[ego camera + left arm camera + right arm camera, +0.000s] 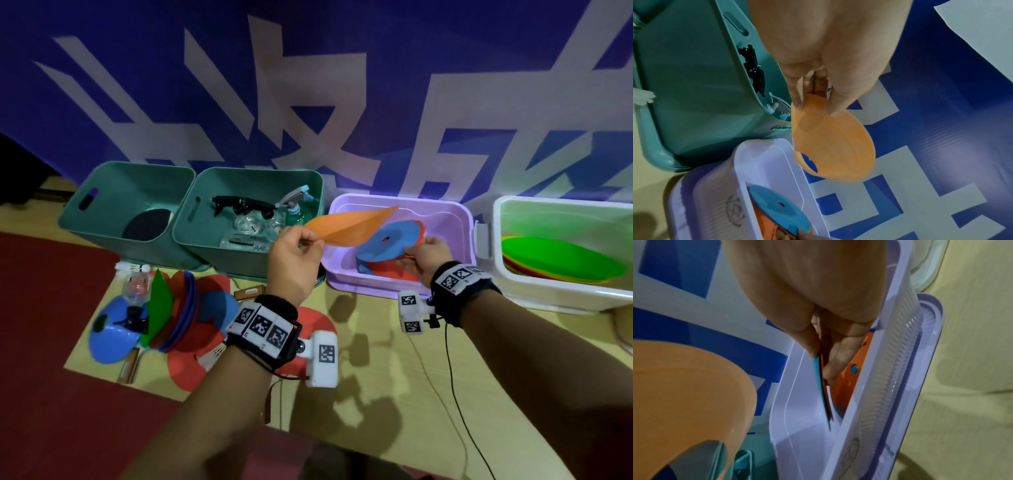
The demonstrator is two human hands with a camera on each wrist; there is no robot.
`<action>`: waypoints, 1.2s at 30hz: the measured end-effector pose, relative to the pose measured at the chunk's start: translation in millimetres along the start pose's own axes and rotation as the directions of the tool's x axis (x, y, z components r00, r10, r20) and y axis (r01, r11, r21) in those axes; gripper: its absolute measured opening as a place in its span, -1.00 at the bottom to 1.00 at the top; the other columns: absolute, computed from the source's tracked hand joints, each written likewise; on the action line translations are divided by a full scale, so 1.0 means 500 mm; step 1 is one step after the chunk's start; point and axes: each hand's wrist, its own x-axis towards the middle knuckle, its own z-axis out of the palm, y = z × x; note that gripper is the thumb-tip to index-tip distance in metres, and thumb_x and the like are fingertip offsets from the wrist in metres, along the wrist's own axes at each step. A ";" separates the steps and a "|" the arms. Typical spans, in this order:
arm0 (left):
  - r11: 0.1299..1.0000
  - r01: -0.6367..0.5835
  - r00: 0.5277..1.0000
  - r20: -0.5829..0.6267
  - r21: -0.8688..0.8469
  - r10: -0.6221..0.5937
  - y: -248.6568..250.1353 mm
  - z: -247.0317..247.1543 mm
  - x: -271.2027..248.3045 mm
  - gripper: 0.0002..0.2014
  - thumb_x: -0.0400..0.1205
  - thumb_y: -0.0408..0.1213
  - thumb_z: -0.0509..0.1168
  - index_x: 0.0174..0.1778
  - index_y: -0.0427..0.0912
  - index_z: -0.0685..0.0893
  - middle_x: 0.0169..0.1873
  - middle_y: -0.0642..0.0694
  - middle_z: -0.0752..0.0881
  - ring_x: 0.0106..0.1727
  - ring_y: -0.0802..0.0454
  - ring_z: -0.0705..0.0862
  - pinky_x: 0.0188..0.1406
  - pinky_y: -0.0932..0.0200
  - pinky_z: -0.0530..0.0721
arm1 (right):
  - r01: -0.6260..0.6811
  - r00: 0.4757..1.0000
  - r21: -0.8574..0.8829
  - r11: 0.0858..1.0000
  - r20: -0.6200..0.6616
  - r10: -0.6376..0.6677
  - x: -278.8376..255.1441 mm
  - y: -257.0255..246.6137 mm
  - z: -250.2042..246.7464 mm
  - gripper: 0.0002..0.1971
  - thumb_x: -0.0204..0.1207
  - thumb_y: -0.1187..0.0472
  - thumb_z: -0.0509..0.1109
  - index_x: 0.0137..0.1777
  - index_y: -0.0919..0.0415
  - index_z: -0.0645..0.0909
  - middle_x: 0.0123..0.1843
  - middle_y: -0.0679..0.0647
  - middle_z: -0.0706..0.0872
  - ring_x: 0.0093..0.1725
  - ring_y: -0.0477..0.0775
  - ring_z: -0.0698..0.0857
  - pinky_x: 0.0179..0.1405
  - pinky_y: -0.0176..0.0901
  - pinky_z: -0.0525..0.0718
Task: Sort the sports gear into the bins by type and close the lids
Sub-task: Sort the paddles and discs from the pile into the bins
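Head view, left hand [294, 254] pinching orange disc [349, 224] above purple bin [460, 219], right hand [426, 255] gripping blue disc [390, 243] inside

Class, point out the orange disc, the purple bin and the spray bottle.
orange disc [349, 226]: head view, middle of its folded face.
purple bin [376, 289]: head view, near rim.
spray bottle [295, 202]: head view, its trigger head.

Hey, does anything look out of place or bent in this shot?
Yes: the orange disc pinched by the left hand is folded almost in half over the purple bin, unlike the flat blue disc the right hand holds inside it.
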 end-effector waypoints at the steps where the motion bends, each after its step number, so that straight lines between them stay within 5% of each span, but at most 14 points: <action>1: 1.000 0.008 1.000 0.009 -0.004 -0.008 -0.005 -0.001 -0.001 -0.89 0.58 -0.40 0.41 -0.20 -0.11 0.67 -0.07 -0.12 0.72 -0.08 0.09 0.69 -0.02 0.30 0.62 | -0.007 1.000 -0.016 1.000 0.009 0.007 0.003 0.006 0.003 -0.83 0.60 0.55 0.22 -0.01 0.28 0.46 -0.39 0.30 0.69 -0.67 0.08 0.67 -0.74 -0.15 0.65; 3: 1.000 0.015 1.000 0.024 -0.006 -0.014 -0.010 -0.003 -0.001 -0.87 0.57 -0.39 0.42 -0.21 -0.08 0.66 -0.07 -0.12 0.72 -0.08 0.06 0.70 -0.01 0.26 0.63 | -0.010 1.000 -0.055 0.998 0.016 0.011 0.010 0.018 0.004 -0.81 0.56 0.58 0.21 -0.10 0.30 0.51 -0.24 0.36 0.66 -0.59 0.17 0.68 -0.63 -0.05 0.69; 7: 1.000 0.001 0.999 0.048 0.001 -0.001 -0.008 -0.004 0.003 -0.84 0.58 -0.38 0.41 -0.23 -0.03 0.66 -0.05 -0.09 0.70 -0.04 0.08 0.70 0.05 0.22 0.66 | -0.041 0.999 -0.110 0.993 -0.007 0.040 0.023 0.021 -0.008 -0.86 0.53 0.52 0.23 -0.03 0.38 0.59 -0.25 0.35 0.68 -0.43 0.23 0.71 -0.49 -0.04 0.75; 11: 0.999 -0.038 0.996 0.074 -0.018 0.039 0.007 -0.004 0.005 -0.80 0.57 -0.40 0.41 -0.27 0.01 0.64 -0.07 -0.07 0.69 -0.07 0.13 0.70 0.01 0.33 0.65 | -0.005 1.000 -0.178 0.984 -0.018 0.002 0.015 0.017 -0.027 -0.88 0.43 0.54 0.25 -0.19 0.34 0.52 -0.35 0.27 0.50 -0.54 0.11 0.50 -0.49 -0.07 0.50; 14: 0.999 -0.051 0.993 0.103 0.003 0.050 0.018 -0.001 0.004 -0.78 0.56 -0.41 0.41 -0.29 0.02 0.63 -0.08 -0.05 0.68 -0.09 0.12 0.68 -0.06 0.32 0.62 | 0.044 0.997 -0.165 0.985 -0.050 -0.053 -0.024 0.003 -0.042 -0.75 0.50 0.54 0.24 0.02 0.20 0.49 -0.37 0.21 0.48 -0.54 0.07 0.43 -0.62 -0.23 0.39; 18: 0.995 -0.092 0.978 0.186 -0.025 0.095 0.053 0.017 0.005 -0.76 0.53 -0.48 0.40 -0.31 -0.01 0.65 -0.12 -0.07 0.69 -0.09 0.02 0.68 -0.03 0.21 0.64 | 0.141 0.986 -0.124 0.982 -0.073 -0.151 -0.102 -0.037 -0.069 -0.48 0.52 0.47 0.24 0.43 0.02 0.42 -0.25 0.20 0.60 -0.40 0.11 0.55 -0.39 -0.13 0.54; 24: 0.968 -0.229 0.922 0.295 -0.103 0.249 0.139 0.087 0.004 -0.82 0.49 -0.59 0.35 -0.29 -0.22 0.70 -0.17 -0.13 0.69 -0.27 0.29 0.65 -0.25 0.44 0.58 | 0.425 0.899 -0.129 0.896 -0.057 -0.435 -0.242 -0.119 -0.148 -0.44 0.56 0.49 0.28 0.48 0.00 0.40 -0.20 0.09 0.67 -0.33 0.10 0.68 -0.34 -0.14 0.59; 29: 0.946 -0.291 0.854 0.406 -0.145 0.325 0.182 0.172 -0.023 -0.77 0.46 -0.48 0.38 -0.33 0.00 0.66 -0.16 0.04 0.66 -0.06 -0.01 0.69 -0.06 -0.18 0.73 | 0.499 0.823 -0.269 0.824 -0.150 -0.548 -0.331 -0.124 -0.251 -0.61 0.54 0.49 0.34 0.33 0.19 0.61 -0.14 0.16 0.68 -0.31 0.07 0.70 -0.22 0.00 0.75; 32: 0.926 -0.340 0.816 0.438 -0.165 0.377 0.209 0.207 -0.051 -0.73 0.46 -0.50 0.39 -0.32 0.03 0.65 -0.11 -0.02 0.67 -0.03 -0.03 0.69 0.13 -0.03 0.68 | 0.474 0.790 -0.401 0.784 -0.200 -0.580 -0.359 -0.112 -0.309 -0.79 0.53 0.41 0.39 0.10 0.19 0.73 -0.14 0.11 0.71 -0.28 0.01 0.71 -0.41 -0.33 0.67; 36: 0.910 -0.385 0.788 0.459 -0.153 0.410 0.255 0.249 -0.068 -0.72 0.49 -0.48 0.39 -0.33 0.06 0.63 -0.08 -0.03 0.66 -0.02 -0.01 0.67 0.10 0.08 0.65 | 0.473 0.754 -0.457 0.753 -0.232 -0.614 -0.352 -0.110 -0.382 -0.86 0.49 0.32 0.47 -0.04 0.08 0.76 -0.13 0.03 0.75 -0.17 0.03 0.70 -0.19 -0.09 0.71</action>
